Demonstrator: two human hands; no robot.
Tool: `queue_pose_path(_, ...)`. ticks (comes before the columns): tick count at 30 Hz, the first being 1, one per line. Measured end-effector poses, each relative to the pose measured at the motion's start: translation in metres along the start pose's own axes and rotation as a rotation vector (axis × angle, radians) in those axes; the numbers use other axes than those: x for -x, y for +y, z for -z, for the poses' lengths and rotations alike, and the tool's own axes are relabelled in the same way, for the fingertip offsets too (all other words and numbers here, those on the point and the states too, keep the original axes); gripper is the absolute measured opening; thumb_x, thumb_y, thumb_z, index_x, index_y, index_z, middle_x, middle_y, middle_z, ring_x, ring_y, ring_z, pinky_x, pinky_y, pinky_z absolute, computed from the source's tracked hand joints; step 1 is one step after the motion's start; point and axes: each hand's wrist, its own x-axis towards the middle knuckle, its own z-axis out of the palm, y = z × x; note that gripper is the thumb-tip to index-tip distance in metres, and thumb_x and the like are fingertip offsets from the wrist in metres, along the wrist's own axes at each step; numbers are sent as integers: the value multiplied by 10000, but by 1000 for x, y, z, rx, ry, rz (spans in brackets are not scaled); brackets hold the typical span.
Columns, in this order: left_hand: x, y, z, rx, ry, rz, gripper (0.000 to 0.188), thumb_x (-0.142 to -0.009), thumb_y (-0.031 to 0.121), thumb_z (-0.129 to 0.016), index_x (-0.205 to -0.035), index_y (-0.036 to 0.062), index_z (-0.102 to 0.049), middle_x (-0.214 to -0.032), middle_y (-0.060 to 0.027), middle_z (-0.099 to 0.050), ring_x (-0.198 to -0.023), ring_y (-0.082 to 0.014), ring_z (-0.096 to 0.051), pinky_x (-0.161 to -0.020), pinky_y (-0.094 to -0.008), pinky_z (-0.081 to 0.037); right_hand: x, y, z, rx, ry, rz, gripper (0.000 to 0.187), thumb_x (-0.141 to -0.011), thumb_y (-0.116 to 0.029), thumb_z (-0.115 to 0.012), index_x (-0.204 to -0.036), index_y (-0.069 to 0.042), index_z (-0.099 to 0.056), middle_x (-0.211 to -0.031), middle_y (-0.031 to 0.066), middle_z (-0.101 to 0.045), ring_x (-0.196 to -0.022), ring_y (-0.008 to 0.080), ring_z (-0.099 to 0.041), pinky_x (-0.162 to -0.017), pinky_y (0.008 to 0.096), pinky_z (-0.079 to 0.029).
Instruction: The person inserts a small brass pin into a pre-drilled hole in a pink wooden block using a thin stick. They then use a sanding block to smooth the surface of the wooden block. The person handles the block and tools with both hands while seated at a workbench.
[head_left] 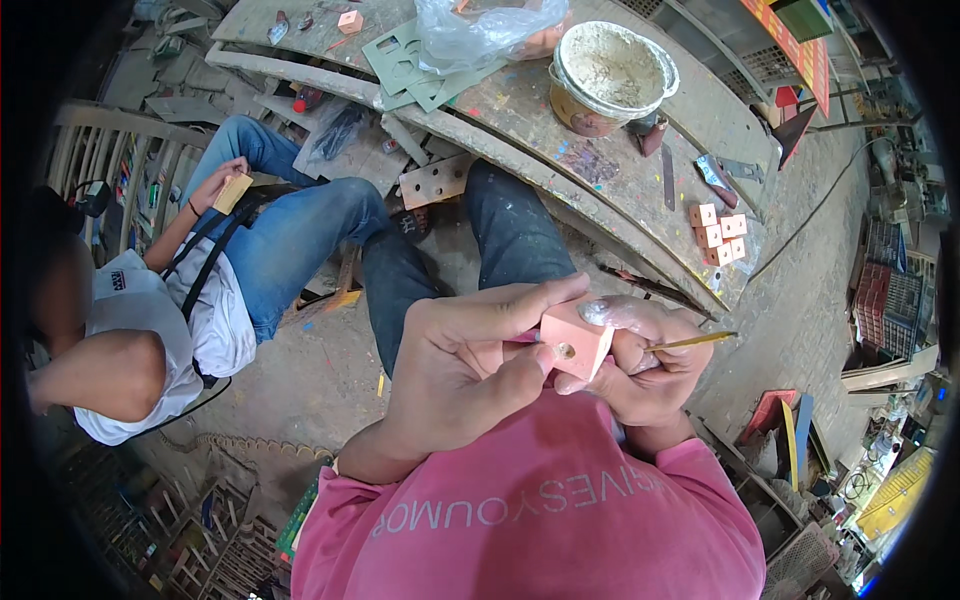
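Cluttered around a paint-flecked wooden counter point(560, 130), the workshop framed both hands: the left hand point(470, 370) clasped a pink wooden cube with a drilled hole point(574, 340), while the right hand point(640, 365), just beside it, pinched a thin yellow-handled brush point(692, 342). Steadying the cube looked key to clean strokes.

Workshop (paint-stained workbench point(640, 190), scrap)

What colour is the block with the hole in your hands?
Salmon pink, seen in the head view: the block sits between left hand and right hand.
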Motion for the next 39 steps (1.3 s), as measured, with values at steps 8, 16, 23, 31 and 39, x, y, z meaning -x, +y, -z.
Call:
queue_pose_path(8, 0, -4, 2, 90, -41, -53, 471, -893, 62, -557, -1288, -135, -394, -1152, -176, -549, -958, -174, -576, -818, -294, -472, 5, -1, -2, -226, 53, -95, 405, -713, 32, -735, -1078, 114, -581, -882, 155, -675, -751, 157, -651, -714, 274, -495)
queue_pose_path(16, 0, -1, -4, -11, 13, -93, 444, -836, -89, -553, -1261, -127, -429, -1218, -204, -488, -1047, -217, -563, -894, -299, -490, 7, 2, 3, -244, 14, -128, 457, -708, 11, -760, -1112, 109, -571, -865, 101, -660, -727, 82, -573, -660, 218, -452)
queue_pose_path(23, 0, 4, 3, -160, -22, -92, 414, -856, -71, -529, -1253, -139, -431, -1243, -218, -472, -1051, -230, -563, -869, -308, -503, 3, 4, -1, -266, 4, -118, 448, -714, 36, -744, -1121, 104, -570, -890, 102, -665, -774, 97, -600, -694, 234, -477)
queue_pose_path(31, 1, 4, 2, 12, -49, -89, 417, -870, -50, -499, -1265, -150, -410, -1259, -224, -461, -1096, -239, -536, -910, -337, -467, 5, 6, 4, -254, -31, -84, 413, -720, 64, -720, -1106, 105, -579, -817, 75, -643, -701, 87, -579, -664, 227, -472)
queue_pose_path(39, -1, -1, 6, 20, -74, -113, 436, -861, -33, -527, -1261, -159, -407, -1219, -221, -489, -1068, -229, -550, -889, -322, -473, 0, 2, 2, -282, -33, -89, 392, -733, 71, -703, -1098, 128, -570, -731, 65, -610, -676, 102, -608, -636, 237, -494)
